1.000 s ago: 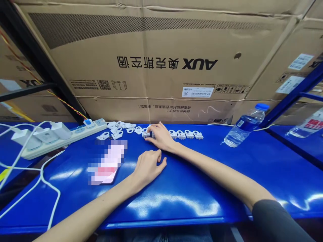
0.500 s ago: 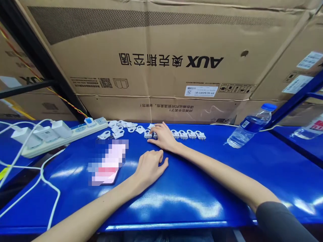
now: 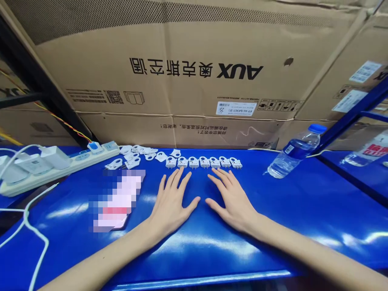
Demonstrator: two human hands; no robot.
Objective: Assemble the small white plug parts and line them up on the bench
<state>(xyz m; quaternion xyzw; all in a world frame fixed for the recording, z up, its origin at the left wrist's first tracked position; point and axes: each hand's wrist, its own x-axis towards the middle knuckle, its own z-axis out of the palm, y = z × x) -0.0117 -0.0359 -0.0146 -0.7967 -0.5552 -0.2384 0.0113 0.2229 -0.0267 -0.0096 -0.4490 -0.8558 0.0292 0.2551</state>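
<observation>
Several white plugs with ring-shaped handles stand in a row across the back of the blue table, prongs toward me. My left hand is open with fingers spread, its fingertips just in front of the row's left part; one fingertip meets or overlaps a plug. My right hand is also open, palm down, a little in front of the row's right part, and holds nothing. To the left of the row, more white plugs lie in a loose pile.
A pink, pixelated flat object lies left of my left hand. A white power strip with chargers and cables stands farther left. A tilted water bottle is at the right back, before a large cardboard box.
My right hand has drawn back from the plug row and moved right, uncovering the plugs. My left hand has uncurled, its fingers now spread toward the row. The view has shifted slightly right.
</observation>
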